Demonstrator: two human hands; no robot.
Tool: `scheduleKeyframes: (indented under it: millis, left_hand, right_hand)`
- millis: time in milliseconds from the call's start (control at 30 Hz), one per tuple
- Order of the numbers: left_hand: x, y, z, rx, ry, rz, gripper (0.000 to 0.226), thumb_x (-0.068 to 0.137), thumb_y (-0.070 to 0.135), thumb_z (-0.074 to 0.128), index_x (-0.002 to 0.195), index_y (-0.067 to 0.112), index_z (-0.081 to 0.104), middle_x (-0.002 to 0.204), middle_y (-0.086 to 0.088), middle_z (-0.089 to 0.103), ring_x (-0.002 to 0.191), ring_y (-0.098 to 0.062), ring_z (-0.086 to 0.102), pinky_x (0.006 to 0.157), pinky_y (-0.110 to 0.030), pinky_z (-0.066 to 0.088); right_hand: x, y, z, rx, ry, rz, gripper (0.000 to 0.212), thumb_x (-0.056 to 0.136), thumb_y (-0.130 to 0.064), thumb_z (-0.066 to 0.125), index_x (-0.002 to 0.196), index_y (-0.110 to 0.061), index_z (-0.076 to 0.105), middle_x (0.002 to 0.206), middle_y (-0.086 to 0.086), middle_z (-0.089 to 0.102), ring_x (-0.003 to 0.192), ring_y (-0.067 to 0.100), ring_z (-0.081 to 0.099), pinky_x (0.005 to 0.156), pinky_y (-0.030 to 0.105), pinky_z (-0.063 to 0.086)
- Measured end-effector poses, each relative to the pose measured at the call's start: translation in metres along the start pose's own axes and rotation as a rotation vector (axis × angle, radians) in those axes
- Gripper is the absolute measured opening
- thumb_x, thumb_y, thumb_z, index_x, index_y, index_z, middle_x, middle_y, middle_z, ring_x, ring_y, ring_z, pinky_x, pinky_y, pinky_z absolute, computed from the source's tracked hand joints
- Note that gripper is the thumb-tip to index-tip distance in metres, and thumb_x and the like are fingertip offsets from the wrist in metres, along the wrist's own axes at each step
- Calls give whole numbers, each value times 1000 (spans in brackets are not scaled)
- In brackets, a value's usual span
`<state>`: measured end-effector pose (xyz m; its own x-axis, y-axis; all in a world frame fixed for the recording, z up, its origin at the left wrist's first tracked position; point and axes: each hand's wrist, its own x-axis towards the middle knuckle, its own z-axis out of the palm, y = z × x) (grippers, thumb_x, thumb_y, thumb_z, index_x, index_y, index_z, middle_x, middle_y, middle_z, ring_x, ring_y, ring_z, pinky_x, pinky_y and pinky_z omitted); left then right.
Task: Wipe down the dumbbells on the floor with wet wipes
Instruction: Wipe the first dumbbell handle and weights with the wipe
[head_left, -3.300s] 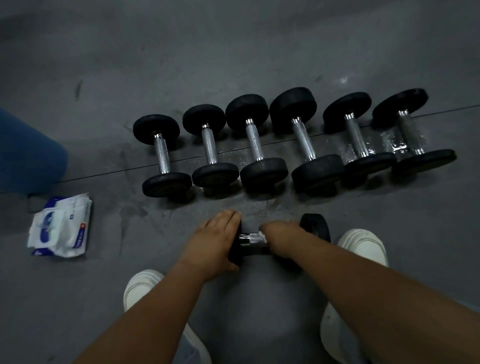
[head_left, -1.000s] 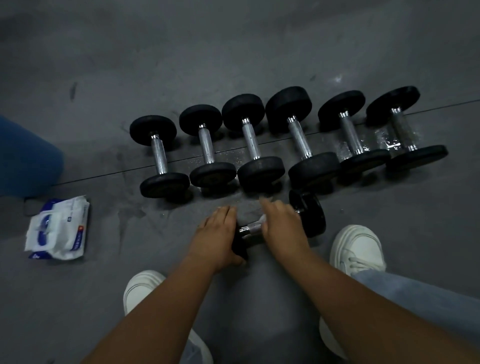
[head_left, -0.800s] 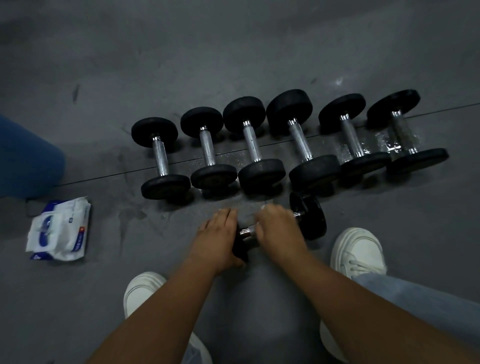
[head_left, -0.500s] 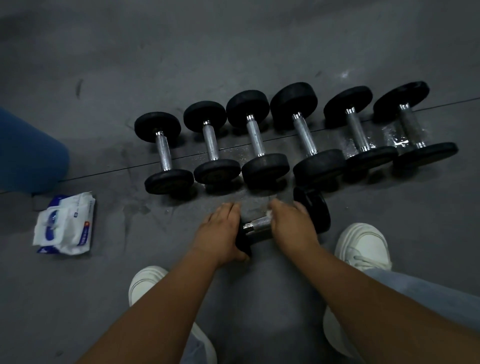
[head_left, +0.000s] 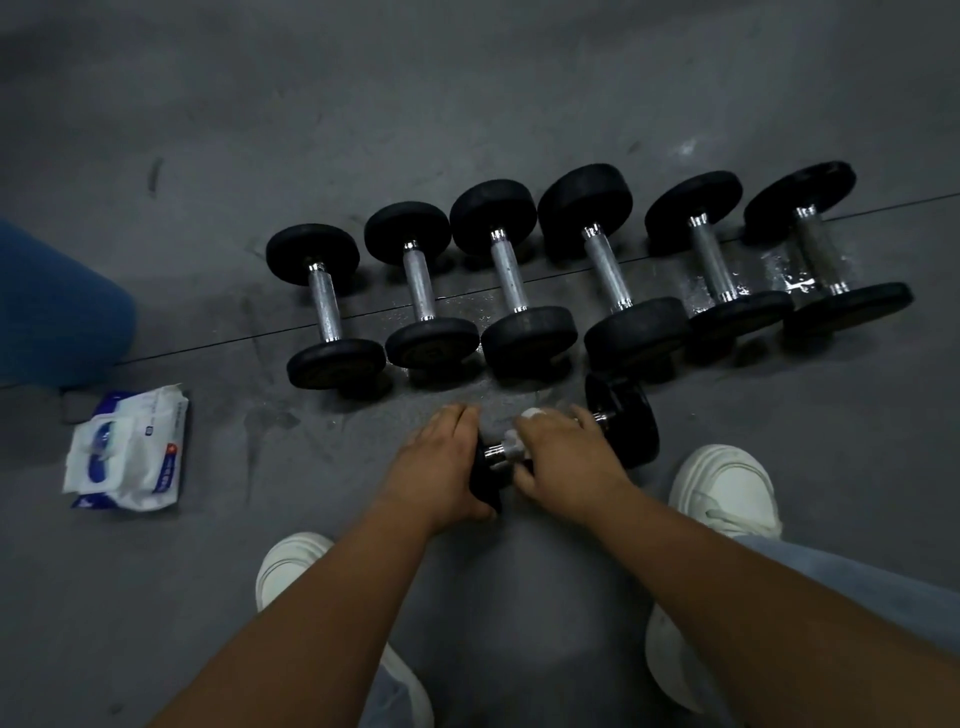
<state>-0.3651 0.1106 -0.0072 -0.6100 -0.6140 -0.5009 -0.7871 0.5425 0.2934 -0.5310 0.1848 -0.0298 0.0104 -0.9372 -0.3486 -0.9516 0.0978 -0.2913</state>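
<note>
Near dumbbell (head_left: 621, 423) lies on the floor (head_left: 467, 93) just in front of the row of six dumbbells (head_left: 506, 280), betw. the person's feet. Its handle is slanted, w/ the R plate just beside the fourth one's near plate; can't tell if they touch. Wet wipe (head_left: 511, 449) is bunched round the chrome handle, w/ white bits showing past the fingers. Right hand (head_left: 563, 457) is curled round wipe and handle together. Left hand (head_left: 441, 462) is closed over the L plate, fingers on top, thumb under.

Step, I'd judge: wiping this one's handle. To do it well:
- L hand pins the plate so the bar can't roll.
- R hand runs the wipe collar to collar w/ a twist, so the underside gets done too.
- Plate faces and rims come after that.
- Wipe looks crumpled, so refold it to a fresh face if it's soiled.

Around: the row lies side by side across a seam (head_left: 208, 345) in the floor. Wet patch (head_left: 779, 280) glistens betw. the two at the R end. Wipes pack (head_left: 130, 452) sits at the L of the floor, well apart from the hands. Blue shape (head_left: 52, 306) is behind it; can't tell what it is. Left shoe (head_left: 291, 571) and right shoe (head_left: 727, 488) flank the work.

In the way: the row's near plates crowd the R plate, and the R shoe is near it too. There's little room to swing the bar.
</note>
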Motion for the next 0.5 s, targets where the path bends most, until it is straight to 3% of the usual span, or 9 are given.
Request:
scheduleKeyframes:
  millis: [67, 133, 200, 267, 367, 433, 500]
  left_hand:
    - [-2, 0, 0, 6, -2, 0, 131, 58, 52, 86, 156, 18, 5, 162, -4, 8, 148, -24, 17, 117, -38, 27]
    - [-9, 0, 1, 28, 27, 13, 129, 61, 54, 84, 156, 20, 3, 162, -2, 3, 148, -23, 16, 114, -38, 31]
    - [-16, 1, 5, 38, 64, 47, 120, 64, 55, 82, 153, 22, 9, 159, 1, 8, 142, -21, 26, 107, -35, 38]
    - [-20, -2, 8, -3, 54, 89, 112, 65, 54, 81, 151, 22, 16, 156, 3, 17, 136, -19, 35, 104, -33, 42]
    - [-20, -7, 4, -96, -33, 108, 112, 67, 54, 79, 153, 22, 15, 158, 3, 21, 140, -18, 34, 109, -29, 34]
    - [-21, -7, 3, -123, -26, 105, 112, 70, 53, 76, 155, 22, 11, 162, 3, 16, 145, -17, 27, 112, -27, 29]
    - [-23, -3, 6, -125, -5, 85, 113, 72, 53, 73, 157, 21, 6, 164, 2, 8, 148, -17, 20, 116, -30, 26]
  right_hand:
    - [2, 7, 0, -143, -108, 15, 55, 77, -37, 63, 127, -24, 47, 126, 0, 55, 121, 21, 50, 107, 42, 24]
    - [15, -1, -9, -172, -188, 86, 38, 85, -28, 58, 122, -25, 49, 126, 2, 57, 119, 24, 50, 100, 41, 28]
    - [32, -4, -13, -173, -287, 89, 28, 88, -26, 56, 116, -24, 54, 124, 5, 59, 118, 26, 52, 97, 39, 31]
    - [36, 1, -13, -118, -487, 47, 31, 85, -27, 62, 115, -23, 57, 122, 6, 60, 113, 26, 56, 92, 36, 38]
    - [30, 8, -10, 4, -765, 95, 40, 79, -23, 70, 117, -23, 59, 116, 4, 62, 99, 23, 59, 81, 32, 45]
    - [29, 9, -14, 60, -762, 141, 41, 78, -23, 71, 117, -25, 59, 113, 3, 62, 97, 22, 59, 81, 32, 47]
    - [26, 9, -18, 39, -652, 154, 37, 77, -27, 70, 112, -25, 58, 110, 1, 62, 98, 23, 59, 80, 32, 46]
